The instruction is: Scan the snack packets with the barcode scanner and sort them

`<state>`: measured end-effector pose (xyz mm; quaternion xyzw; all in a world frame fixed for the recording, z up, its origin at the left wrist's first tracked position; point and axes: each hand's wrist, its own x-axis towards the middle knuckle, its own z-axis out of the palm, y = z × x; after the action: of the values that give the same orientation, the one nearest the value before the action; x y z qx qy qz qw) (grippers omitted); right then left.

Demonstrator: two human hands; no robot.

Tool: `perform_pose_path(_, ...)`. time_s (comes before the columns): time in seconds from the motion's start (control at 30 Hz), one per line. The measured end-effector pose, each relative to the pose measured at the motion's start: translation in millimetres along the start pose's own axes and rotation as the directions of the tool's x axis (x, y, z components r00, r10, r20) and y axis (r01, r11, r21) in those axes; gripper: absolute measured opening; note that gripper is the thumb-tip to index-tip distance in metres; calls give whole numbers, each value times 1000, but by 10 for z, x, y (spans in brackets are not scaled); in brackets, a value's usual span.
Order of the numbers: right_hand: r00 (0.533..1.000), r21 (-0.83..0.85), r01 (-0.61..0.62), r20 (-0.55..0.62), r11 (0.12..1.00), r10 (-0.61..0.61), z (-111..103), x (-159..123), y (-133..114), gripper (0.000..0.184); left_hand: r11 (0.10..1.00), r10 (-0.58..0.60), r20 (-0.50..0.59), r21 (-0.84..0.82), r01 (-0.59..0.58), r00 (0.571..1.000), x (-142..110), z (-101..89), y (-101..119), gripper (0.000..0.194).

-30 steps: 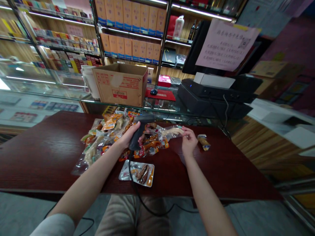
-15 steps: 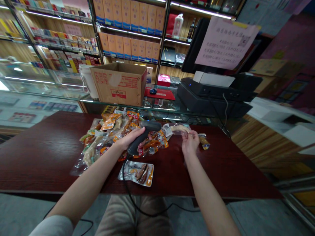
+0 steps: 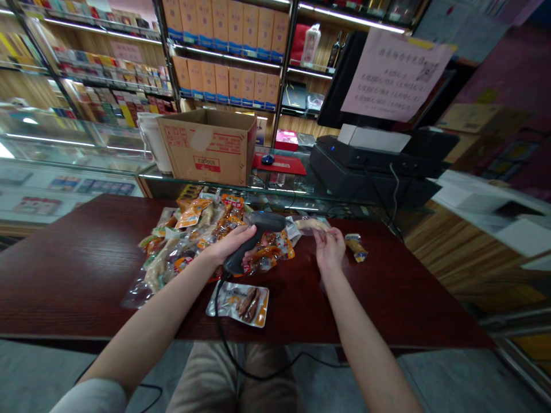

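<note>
My left hand (image 3: 235, 244) is wrapped round the grip of a black barcode scanner (image 3: 267, 220), whose head points right. Between the fingertips of my right hand (image 3: 330, 250) is the edge of a clear vacuum pack (image 3: 310, 224) with a pale, long food piece inside. The scanner's head is close to the left end of this pack, where a white label shows. Under and left of the scanner lies a heap of packaged snacks (image 3: 189, 229). A silver snack pouch (image 3: 239, 304) lies nearer me, and a small brown packet (image 3: 356, 248) is right of my right hand.
An open cardboard box (image 3: 206, 146) stands on the glass counter behind the dark wooden table (image 3: 77, 264). A monitor with a paper notice (image 3: 396, 74) is at the back right, over a black cash-register unit (image 3: 374, 166). The scanner's cable (image 3: 219, 327) drops over the table's front edge.
The scanner has shifted slightly right, towards the pack. My right hand and the pack have moved a little left, so the two are closer together.
</note>
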<state>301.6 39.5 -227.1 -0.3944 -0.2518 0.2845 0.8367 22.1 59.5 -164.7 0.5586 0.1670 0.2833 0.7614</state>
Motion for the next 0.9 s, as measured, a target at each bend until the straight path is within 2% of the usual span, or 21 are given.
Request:
perform_pose_path(0.17, 999, -19, 3, 40, 1000, -2, 5, -13, 17, 28, 1000, 4, -30, -1, -4, 1000, 15, 78, 15, 50)
perform_pose_path(0.33, 1000, -41, 26, 18, 999, -26, -4, 20, -24, 24, 999, -30, -66, 40, 33, 997, -4, 20, 38, 59)
perform_pose_path(0.43, 992, -115, 107, -50, 988, -114, -80, 134, -108, 18, 998, -26, -106, 48, 32, 994, -19, -73, 92, 64)
perform_pose_path(0.53, 961, -312, 221, -90, 924, -260, -220, 282, -184, 12, 1000, 21, -176, -2, -22, 984, -21, -195, 148, 63)
perform_pose_path(0.6, 933, -521, 269, -70, 810, -354, -321, 357, -204, 15, 998, 40, -223, -35, -49, 974, -16, -273, 167, 61)
perform_pose_path(0.7, 906, -783, 274, 14, 559, -423, -430, 379, -194, 28, 994, 57, -288, -77, -83, 956, -7, -349, 173, 58)
perform_pose_path(0.8, 922, -943, 164, 42, 289, -386, -476, 298, -197, 48, 988, 66, -344, -110, -110, 937, -4, -366, 180, 56)
perform_pose_path(0.9, 953, -999, 1, 13, -40, -302, -477, 190, -269, 53, 984, 64, -376, -129, -120, 924, -14, -354, 208, 54)
